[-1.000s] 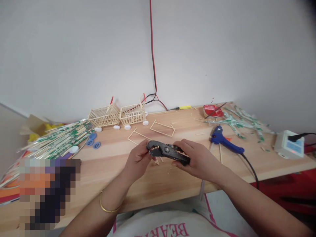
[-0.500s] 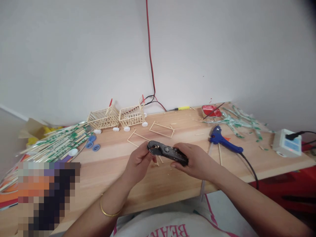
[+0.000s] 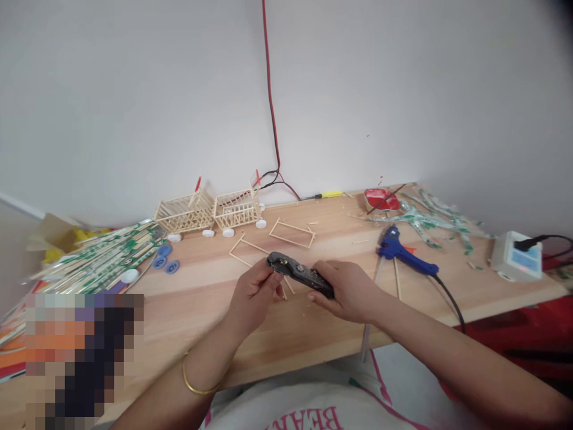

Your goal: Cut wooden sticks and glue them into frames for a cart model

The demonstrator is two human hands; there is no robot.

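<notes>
Right hand: grip closed round black cutter, handles nearer desk front edge; long axis runs leftward, jaw end at left hand (its hold unclear).

Soft, even light over the wall, slight haze, dark upper-right corner, blocky pixels lower left

The black cutter, its surface pale-flecked, with 1 round pivot, slants down rightward; its hooked head is at the left hand; its handles lie close together in the right hand.
</notes>
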